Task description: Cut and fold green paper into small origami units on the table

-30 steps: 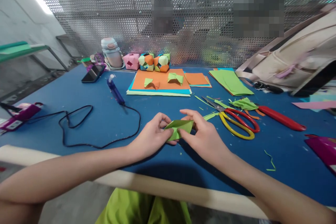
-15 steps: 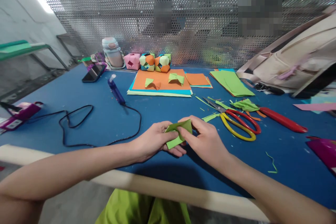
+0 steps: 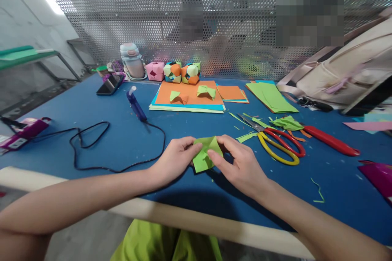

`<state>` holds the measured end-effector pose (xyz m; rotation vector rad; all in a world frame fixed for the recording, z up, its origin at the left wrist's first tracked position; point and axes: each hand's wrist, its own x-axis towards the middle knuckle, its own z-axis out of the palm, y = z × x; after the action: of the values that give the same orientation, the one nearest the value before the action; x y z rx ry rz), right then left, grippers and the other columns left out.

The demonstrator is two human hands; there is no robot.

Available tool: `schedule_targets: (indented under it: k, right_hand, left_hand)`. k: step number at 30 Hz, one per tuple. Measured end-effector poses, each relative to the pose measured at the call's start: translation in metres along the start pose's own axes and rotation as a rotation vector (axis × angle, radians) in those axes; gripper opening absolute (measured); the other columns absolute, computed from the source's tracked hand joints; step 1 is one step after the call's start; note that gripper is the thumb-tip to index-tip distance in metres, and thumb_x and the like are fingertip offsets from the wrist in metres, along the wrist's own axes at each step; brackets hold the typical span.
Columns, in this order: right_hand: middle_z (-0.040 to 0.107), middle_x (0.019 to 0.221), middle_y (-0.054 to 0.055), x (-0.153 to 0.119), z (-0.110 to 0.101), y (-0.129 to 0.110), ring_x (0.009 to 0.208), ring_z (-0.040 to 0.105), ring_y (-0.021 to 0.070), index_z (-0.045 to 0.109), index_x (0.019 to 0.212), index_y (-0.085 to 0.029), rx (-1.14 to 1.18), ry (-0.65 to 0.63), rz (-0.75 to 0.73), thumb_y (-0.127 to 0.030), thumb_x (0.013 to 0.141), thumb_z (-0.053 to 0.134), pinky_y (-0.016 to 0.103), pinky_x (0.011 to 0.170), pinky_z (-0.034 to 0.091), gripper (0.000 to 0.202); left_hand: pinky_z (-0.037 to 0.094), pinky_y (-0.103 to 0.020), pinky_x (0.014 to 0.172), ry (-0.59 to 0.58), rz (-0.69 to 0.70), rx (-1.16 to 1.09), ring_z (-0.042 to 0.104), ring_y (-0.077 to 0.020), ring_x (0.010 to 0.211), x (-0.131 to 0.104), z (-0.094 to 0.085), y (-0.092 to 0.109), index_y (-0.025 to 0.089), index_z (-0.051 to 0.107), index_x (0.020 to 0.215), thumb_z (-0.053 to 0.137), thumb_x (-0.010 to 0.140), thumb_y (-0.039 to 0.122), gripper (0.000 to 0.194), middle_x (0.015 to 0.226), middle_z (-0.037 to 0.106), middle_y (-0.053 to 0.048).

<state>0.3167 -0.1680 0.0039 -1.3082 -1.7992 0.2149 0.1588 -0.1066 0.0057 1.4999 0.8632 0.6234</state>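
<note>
A small creased piece of green paper (image 3: 204, 159) is held between both hands, just above the blue table near its front edge. My left hand (image 3: 177, 157) pinches its left side, thumb on top and the other fingers mostly hidden beneath. On the right side, my right hand (image 3: 237, 157) grips the paper with the thumb over its face and the fingers behind. Beyond the hands, a folded green paper piece (image 3: 206, 92) and a green-and-orange one (image 3: 178, 98) rest on a stack of coloured sheets (image 3: 190, 86).
Right of my hands lie scissors (image 3: 277, 147) with red and yellow handles, green paper scraps (image 3: 286, 122) and a red-handled cutter (image 3: 332, 140). A blue glue gun (image 3: 136, 106) stands at left, its black cord (image 3: 119, 170) looping over the table (image 3: 101, 142). Folded paper cubes (image 3: 173, 72) line the back.
The green paper has been opened out and now shows more of its creased face. My left fingers have drawn in under it, and both thumbs have shifted.
</note>
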Motion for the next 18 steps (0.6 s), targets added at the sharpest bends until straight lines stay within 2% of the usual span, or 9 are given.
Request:
schedule_targets:
  k: [2, 7, 12, 18]
  right_hand:
    - [0.051, 0.071, 0.000, -0.0013, 0.0007, 0.0014, 0.063, 0.048, 0.0122, 0.052, 0.086, -0.019, -0.017, 0.011, -0.025, -0.020, 0.086, 0.052, 0.023, 0.059, 0.041, 0.001]
    - [0.058, 0.076, 0.002, -0.0015, 0.0031, 0.0055, 0.068, 0.054, 0.0129, 0.053, 0.089, -0.020, -0.052, 0.064, -0.046, -0.012, 0.087, 0.048, 0.025, 0.064, 0.044, 0.009]
    - [0.059, 0.077, 0.002, -0.0004, 0.0016, 0.0037, 0.069, 0.056, 0.0126, 0.056, 0.089, -0.020, 0.016, 0.071, -0.062, -0.011, 0.087, 0.049, 0.025, 0.064, 0.046, 0.011]
    - [0.062, 0.081, 0.003, -0.0010, -0.0021, 0.0020, 0.076, 0.060, 0.0133, 0.060, 0.087, -0.021, 0.062, 0.072, -0.102, -0.006, 0.085, 0.049, 0.026, 0.068, 0.049, 0.018]
  left_hand:
    - [0.040, -0.020, 0.054, -0.004, -0.039, -0.091, 0.046, -0.0082, 0.058, -0.0004, 0.0016, 0.0005, 0.013, 0.059, 0.073, 0.057, 0.078, 0.038, 0.026, 0.064, 0.051, 0.003]
    - [0.047, -0.022, 0.058, -0.031, -0.103, -0.242, 0.053, -0.0098, 0.062, -0.0030, 0.0046, 0.0043, 0.014, 0.061, 0.088, 0.063, 0.074, 0.038, 0.028, 0.068, 0.057, 0.001]
    - [0.048, -0.021, 0.059, -0.045, -0.123, -0.257, 0.054, -0.0092, 0.062, -0.0036, 0.0050, 0.0049, 0.012, 0.063, 0.082, 0.062, 0.074, 0.033, 0.022, 0.068, 0.059, 0.000]
    - [0.051, -0.023, 0.063, -0.065, -0.169, -0.400, 0.058, -0.0104, 0.065, -0.0029, 0.0025, 0.0069, 0.011, 0.065, 0.082, 0.058, 0.074, 0.023, 0.015, 0.070, 0.062, -0.002]
